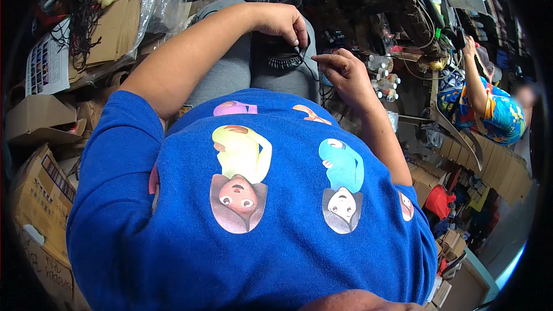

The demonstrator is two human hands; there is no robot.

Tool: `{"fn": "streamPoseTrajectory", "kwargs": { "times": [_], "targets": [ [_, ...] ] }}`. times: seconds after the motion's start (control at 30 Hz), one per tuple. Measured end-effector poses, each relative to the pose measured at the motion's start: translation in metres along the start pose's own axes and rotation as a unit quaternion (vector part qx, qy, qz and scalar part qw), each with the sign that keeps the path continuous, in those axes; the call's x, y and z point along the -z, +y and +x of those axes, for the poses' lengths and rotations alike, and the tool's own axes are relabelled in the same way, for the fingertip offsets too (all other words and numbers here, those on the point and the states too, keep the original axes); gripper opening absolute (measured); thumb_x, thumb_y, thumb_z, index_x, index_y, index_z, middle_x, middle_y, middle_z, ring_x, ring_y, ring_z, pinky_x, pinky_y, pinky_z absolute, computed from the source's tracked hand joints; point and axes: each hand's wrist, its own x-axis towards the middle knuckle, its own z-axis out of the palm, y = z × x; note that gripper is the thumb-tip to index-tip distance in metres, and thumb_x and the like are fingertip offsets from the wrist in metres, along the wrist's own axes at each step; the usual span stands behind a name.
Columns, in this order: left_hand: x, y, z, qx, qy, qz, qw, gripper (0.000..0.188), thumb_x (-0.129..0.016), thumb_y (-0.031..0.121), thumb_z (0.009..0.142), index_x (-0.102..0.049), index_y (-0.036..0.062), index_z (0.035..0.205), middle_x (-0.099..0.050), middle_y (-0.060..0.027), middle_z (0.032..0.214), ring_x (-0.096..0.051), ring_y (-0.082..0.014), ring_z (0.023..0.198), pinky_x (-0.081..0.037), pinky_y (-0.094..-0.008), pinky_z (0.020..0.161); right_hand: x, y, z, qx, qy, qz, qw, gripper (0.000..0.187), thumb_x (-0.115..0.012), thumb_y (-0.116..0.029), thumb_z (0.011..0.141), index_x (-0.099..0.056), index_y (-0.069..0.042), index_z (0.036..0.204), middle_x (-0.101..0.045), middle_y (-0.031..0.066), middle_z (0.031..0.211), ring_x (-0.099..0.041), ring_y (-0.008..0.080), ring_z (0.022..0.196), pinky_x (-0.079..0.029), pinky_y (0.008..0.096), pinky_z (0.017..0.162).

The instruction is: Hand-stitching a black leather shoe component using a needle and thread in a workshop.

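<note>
1. I have the left hand (283,25) above the lap, its thumb and fingertips pinched together on a thin black cord (305,59); that grip looks closed.
2. My right hand (347,76) is just beside the cord, index finger pointing toward it. From here I cannot tell whether this grip grasps the cord or merely touches it.
3. The cord hangs between the two hands, over the grey trousers (216,80); just beside it, a black fringed piece (284,62) lies at the lap. I cannot see whether the two are joined.
4. I judge the handwork to be partway: the cord is up and held, but I make out no finished fastening, and the cord's loose length looks yet to be dealt with.
5. A tangle of dark cords (85,31) lies on cardboard at the far left, well apart from both hands; I cannot tell whether it belongs to this work.
</note>
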Motion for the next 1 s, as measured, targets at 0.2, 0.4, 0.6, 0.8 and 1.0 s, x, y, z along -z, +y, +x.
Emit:
{"fn": "streamPoseTrajectory", "kwargs": {
  "times": [0.2,0.4,0.6,0.8,1.0],
  "targets": [
    [0.001,0.004,-0.002,0.013,0.004,0.007,1.000,0.025,-0.062,0.004,0.076,-0.069,0.0012,0.099,-0.069,-0.0067,0.091,-0.062,-0.0142,0.086,-0.047,-0.0267,0.083,-0.001,-0.003,0.003,0.022,0.008,-0.034,0.999,0.021,-0.062,-0.005,0.079,-0.070,-0.009,0.099,-0.057,0.0099,0.084,-0.061,0.0228,0.075,-0.048,0.0321,0.069],
    [0.002,0.005,-0.002,0.010,-0.001,0.014,1.000,0.025,-0.062,0.005,0.075,-0.069,0.0015,0.099,-0.069,-0.0068,0.090,-0.062,-0.0143,0.085,-0.047,-0.0266,0.082,-0.016,0.002,0.005,0.059,0.039,-0.107,0.992,0.027,-0.065,-0.003,0.073,-0.070,-0.012,0.098,-0.056,0.0106,0.082,-0.061,0.0273,0.075,-0.049,0.0357,0.069],
    [0.002,0.001,0.000,-0.002,-0.004,0.041,0.999,0.025,-0.064,0.007,0.075,-0.069,0.0023,0.099,-0.069,-0.0068,0.090,-0.063,-0.0150,0.086,-0.047,-0.0274,0.082,-0.005,0.019,0.024,0.029,-0.036,0.006,0.999,0.029,-0.062,0.001,0.077,-0.070,-0.014,0.100,-0.052,0.0053,0.084,-0.055,0.0173,0.076,-0.046,0.0289,0.071],
    [-0.001,0.003,0.000,-0.026,0.005,0.085,0.996,0.027,-0.069,0.010,0.072,-0.069,0.0034,0.099,-0.069,-0.0092,0.090,-0.064,-0.0177,0.086,-0.049,-0.0294,0.079,-0.001,0.055,0.050,0.017,-0.142,0.101,0.985,0.023,-0.058,-0.002,0.085,-0.068,-0.008,0.105,-0.053,0.0016,0.095,-0.053,0.0123,0.088,-0.043,0.0253,0.081],
    [-0.004,0.007,-0.001,0.045,0.037,0.147,0.987,0.028,-0.073,0.011,0.069,-0.071,0.0098,0.097,-0.071,-0.0071,0.090,-0.066,-0.0175,0.084,-0.050,-0.0316,0.078,-0.019,0.053,0.052,0.054,-0.120,0.166,0.977,0.021,-0.065,-0.004,0.080,-0.070,-0.009,0.100,-0.053,0.0000,0.085,-0.053,0.0109,0.083,-0.044,0.0251,0.075]
  ]
}}
